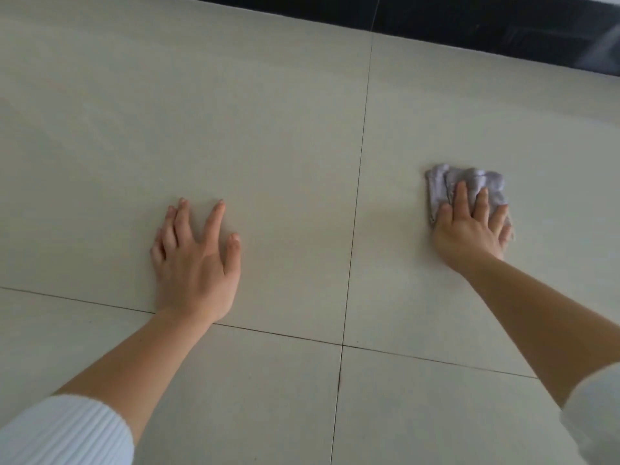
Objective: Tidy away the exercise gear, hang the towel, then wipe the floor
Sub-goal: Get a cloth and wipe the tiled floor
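A person leans over a pale tiled floor [268, 112], bare forearms stretched forward from white sleeves [67, 431]. The left hand [198, 263] lies flat on one tile, its grip spread wide. The right hand [469, 233] presses a crumpled grey cloth [439, 186] onto the neighbouring tile, fingers straight, near what may be a dark skirting [469, 18].

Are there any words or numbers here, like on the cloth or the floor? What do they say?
None can be read.
Cloth under the right hand: plain grey, no label showing.
Floor by the left hand: bare tiles, no marks.
Sleeves: plain white, no print.
Dark strip at the top: blurred reflections only, no letters.
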`<state>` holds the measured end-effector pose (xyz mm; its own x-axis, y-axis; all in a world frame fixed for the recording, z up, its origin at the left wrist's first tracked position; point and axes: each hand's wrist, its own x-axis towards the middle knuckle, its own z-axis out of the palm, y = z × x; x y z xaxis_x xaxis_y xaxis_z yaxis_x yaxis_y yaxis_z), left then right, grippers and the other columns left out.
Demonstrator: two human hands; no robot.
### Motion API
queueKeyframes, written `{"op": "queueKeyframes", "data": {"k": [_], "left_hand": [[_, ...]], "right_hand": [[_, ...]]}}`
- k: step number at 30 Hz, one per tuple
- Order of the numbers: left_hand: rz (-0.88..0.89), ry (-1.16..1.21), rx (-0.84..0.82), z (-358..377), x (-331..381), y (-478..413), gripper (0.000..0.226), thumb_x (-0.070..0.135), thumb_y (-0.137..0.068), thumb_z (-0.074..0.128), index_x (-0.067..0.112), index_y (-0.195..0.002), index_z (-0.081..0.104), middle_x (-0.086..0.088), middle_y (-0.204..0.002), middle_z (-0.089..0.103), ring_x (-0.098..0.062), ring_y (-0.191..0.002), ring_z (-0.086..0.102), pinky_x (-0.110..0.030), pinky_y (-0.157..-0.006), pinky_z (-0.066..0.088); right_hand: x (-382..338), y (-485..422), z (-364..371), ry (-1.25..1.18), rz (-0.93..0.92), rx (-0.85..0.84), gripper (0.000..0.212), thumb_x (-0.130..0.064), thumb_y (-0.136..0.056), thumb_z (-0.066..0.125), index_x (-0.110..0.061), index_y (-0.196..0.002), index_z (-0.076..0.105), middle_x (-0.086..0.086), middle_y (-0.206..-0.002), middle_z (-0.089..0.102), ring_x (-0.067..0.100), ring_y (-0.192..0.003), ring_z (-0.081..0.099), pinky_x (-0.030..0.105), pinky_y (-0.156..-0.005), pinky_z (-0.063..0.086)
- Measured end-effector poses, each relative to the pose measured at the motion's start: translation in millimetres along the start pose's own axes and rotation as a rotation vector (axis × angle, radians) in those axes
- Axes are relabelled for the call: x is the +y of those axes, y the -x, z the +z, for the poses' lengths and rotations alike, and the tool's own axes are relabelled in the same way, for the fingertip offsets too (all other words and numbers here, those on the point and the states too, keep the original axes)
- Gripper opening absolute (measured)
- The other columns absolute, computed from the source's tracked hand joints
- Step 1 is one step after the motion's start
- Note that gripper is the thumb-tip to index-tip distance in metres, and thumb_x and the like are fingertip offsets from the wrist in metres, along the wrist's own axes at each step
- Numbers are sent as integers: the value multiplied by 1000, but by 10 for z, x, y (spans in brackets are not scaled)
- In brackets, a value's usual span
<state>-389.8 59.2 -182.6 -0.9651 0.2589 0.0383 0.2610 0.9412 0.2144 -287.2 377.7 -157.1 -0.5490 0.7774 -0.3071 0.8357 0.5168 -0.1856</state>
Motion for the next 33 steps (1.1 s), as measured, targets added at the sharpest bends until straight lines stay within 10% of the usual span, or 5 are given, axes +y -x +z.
{"op": "queueKeyframes", "data": {"k": [13,20,24,33], "left_hand": [[-45,3,-40,-63,30,-12,57,50,-87,30,33,-142,34,-14,-153,25,-31,-139,21,-50,-105,24],[-41,-8,-30,-40,10,-18,57,49,-88,30,33,-142,33,-14,-153,25,-28,-140,16,-43,-104,17],[-39,-20,-30,-32,9,-19,57,48,-87,31,32,-142,34,-15,-152,26,-28,-139,17,-43,-103,16],[-42,-13,-34,-37,13,-31,58,48,-86,36,32,-142,35,-15,-152,27,-28,-138,18,-43,-104,17]], "right_hand": [[-1099,172,285,283,-993,-133,51,-54,-97,10,-49,-146,-2,-17,-158,-8,17,-146,-19,32,-117,-12],[-656,-667,-18,55,-78,70,60,-48,-99,19,-26,-154,4,7,-161,-6,29,-147,-9,42,-117,-6],[-1108,-950,-38,-40,154,66,58,-45,-99,16,-29,-153,3,0,-161,-7,36,-145,-13,46,-116,-10],[-2586,-171,549,288,-894,-56,53,-43,-101,13,-36,-152,2,-6,-161,-1,30,-147,-11,51,-117,-9]]}}
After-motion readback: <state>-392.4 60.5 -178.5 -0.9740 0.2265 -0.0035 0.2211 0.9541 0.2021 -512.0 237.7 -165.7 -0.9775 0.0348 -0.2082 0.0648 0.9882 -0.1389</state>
